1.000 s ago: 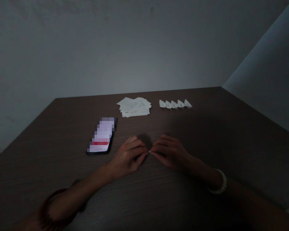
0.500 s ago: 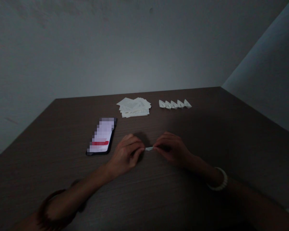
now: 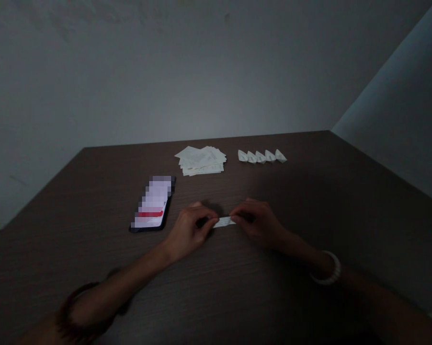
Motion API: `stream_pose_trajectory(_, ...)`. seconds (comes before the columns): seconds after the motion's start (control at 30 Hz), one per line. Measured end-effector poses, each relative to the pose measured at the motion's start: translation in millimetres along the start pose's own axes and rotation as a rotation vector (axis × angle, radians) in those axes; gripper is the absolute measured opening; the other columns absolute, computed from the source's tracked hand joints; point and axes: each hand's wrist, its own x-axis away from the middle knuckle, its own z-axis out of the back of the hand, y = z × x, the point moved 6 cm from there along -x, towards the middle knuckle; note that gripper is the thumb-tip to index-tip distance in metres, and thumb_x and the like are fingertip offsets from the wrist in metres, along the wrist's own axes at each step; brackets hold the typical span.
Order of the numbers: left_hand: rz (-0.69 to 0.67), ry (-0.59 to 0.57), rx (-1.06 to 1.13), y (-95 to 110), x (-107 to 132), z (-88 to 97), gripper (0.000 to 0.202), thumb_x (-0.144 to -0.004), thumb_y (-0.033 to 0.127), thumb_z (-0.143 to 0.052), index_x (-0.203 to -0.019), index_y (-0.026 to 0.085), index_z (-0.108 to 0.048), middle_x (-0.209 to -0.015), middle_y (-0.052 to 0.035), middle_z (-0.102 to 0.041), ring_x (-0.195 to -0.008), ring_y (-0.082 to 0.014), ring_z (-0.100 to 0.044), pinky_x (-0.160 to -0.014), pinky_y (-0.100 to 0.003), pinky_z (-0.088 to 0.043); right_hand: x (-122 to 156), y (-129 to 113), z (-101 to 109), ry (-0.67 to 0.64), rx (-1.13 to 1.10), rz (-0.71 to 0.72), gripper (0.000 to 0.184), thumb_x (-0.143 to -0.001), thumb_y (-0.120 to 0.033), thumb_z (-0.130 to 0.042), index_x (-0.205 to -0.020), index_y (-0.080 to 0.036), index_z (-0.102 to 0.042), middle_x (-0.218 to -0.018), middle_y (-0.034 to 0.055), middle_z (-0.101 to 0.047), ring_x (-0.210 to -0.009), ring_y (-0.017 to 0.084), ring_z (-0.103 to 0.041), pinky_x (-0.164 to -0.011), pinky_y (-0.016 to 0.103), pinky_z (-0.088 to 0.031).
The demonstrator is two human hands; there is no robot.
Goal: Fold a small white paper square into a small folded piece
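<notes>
A small folded piece of paper (image 3: 224,222), white with faint printed lines, is stretched between my two hands just over the table. My left hand (image 3: 191,226) pinches its left end between thumb and fingers. At its right end, my right hand (image 3: 258,221) grips it the same way. The fingertips cover both ends of the strip. Beyond the hands lies a loose stack of white paper sheets (image 3: 201,161). To the right of that stack, several small folded paper pieces (image 3: 261,156) stand in a row, close together.
A phone (image 3: 153,203) with a lit, pixelated screen lies left of my left hand. The dark brown wooden table (image 3: 216,292) reaches back to a grey wall (image 3: 201,72). Another wall meets it at the right.
The paper between my fingers has tilted, so more of its printed face shows now. Both hands have hardly shifted, and the other objects stay put.
</notes>
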Motion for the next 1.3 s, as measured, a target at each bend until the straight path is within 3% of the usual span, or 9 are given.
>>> stream_pose_trajectory(0.1, -0.009, -0.045, -0.032, 0.5, -1.6, -4.4, 0.016, -0.090, 0.021, -0.053, -0.084, 0.016, -0.067, -0.077, -0.0030, -0.067, -0.074, -0.0168, -0.054, -0.070, -0.031, -0.042, 1.2, 1.9, -3.9, -0.038, 0.074, 0.001, 0.011, -0.082, -0.018, -0.063, -0.091, -0.022, -0.066, -0.075, -0.0003, -0.065, -0.068, 0.014, -0.055, -0.067, 0.027, -0.041)
stream_pose_trajectory(0.37, -0.134, -0.050, -0.165, 2.0, -1.0, -9.2, 0.017, -0.090, 0.016, -0.052, -0.087, 0.016, -0.069, -0.087, -0.0055, -0.060, -0.085, -0.0191, -0.049, -0.075, -0.033, -0.043, 1.0, -5.9, -8.5, -0.151, 0.259, 0.123, 0.010, -0.088, -0.020, -0.055, -0.088, -0.020, -0.064, -0.080, 0.0025, -0.064, -0.080, 0.016, -0.053, -0.072, 0.029, -0.041)
stream_pose_trajectory(0.6, -0.290, -0.150, -0.174, 9.8, 1.0, -14.8, 0.027, -0.091, 0.008, -0.047, -0.106, 0.017, -0.067, -0.091, -0.0073, -0.058, -0.088, -0.0196, -0.049, -0.075, -0.032, -0.045, 1.1, -3.9, -9.3, -0.160, 0.264, 0.132, 0.010, -0.088, -0.020, -0.057, -0.087, -0.021, -0.066, -0.081, 0.0026, -0.063, -0.082, 0.017, -0.052, -0.070, 0.028, -0.041)
stream_pose_trajectory(0.8, -0.320, -0.224, -0.266, 6.6, 2.7, -18.6, 0.030, -0.090, 0.007, -0.047, -0.112, 0.016, -0.065, -0.095, -0.0090, -0.055, -0.090, -0.0202, -0.049, -0.075, -0.032, -0.047, 2.1, -2.3, -10.5, -0.182, 0.284, 0.129, 0.013, -0.090, -0.023, -0.056, -0.087, -0.020, -0.068, -0.083, 0.0035, -0.063, -0.083, 0.017, -0.051, -0.070, 0.028, -0.041)
stream_pose_trajectory(1.03, -0.352, -0.176, -0.324, 6.0, 9.7, -14.5, 0.024, -0.092, 0.009, -0.048, -0.106, 0.015, -0.066, -0.093, -0.0077, -0.059, -0.086, -0.0197, -0.052, -0.075, -0.034, -0.047, 3.6, -6.2, -5.4, -0.184, 0.337, 0.144, 0.018, -0.092, -0.026, -0.053, -0.090, -0.021, -0.070, -0.084, 0.0043, -0.062, -0.083, 0.017, -0.051, -0.067, 0.028, -0.041)
stream_pose_trajectory(1.3, -0.357, -0.225, -0.429, 8.4, 12.7, -12.7, 0.028, -0.091, 0.010, -0.048, -0.114, 0.016, -0.062, -0.094, -0.0077, -0.061, -0.089, -0.0215, -0.053, -0.077, -0.036, -0.045, 5.3, -5.6, -2.9, -0.189, 0.403, 0.138, 0.016, -0.091, -0.028, -0.056, -0.091, -0.023, -0.071, -0.086, 0.0038, -0.062, -0.082, 0.017, -0.051, -0.063, 0.028, -0.039)
